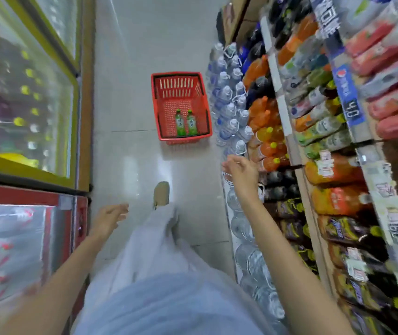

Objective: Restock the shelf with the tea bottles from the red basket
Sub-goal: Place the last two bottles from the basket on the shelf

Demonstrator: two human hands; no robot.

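**Item: restocking, state at this moment**

- Red basket [155,105]: on the floor of the aisle, far from the person, just beside the row of water bottles [227,105] at the foot of the shelf [282,112] on the right.
- Tea bottles [185,124]: two, green-capped with green labels, lying side by side at the near end of the basket. The label carries pale characters too small to read.
- Left hand [111,218]: empty, fingers loose, low on the near left by the leg.
- Right hand [241,170]: empty, fingers relaxed, raised near the low rows of the shelf and touching nothing that can be made out.
- Progress, as a judgement: two bottles are left to shelve and neither is in hand. How many are already on the shelf cannot be told from here.
- Writing: a blue shelf-edge strip [345,93] bears a round red-white-blue emblem (seemingly Pepsi) and the figure "40". Other price tags are too blurred to read.
- Also present: glass-topped chest freezers [24,93] along the left.
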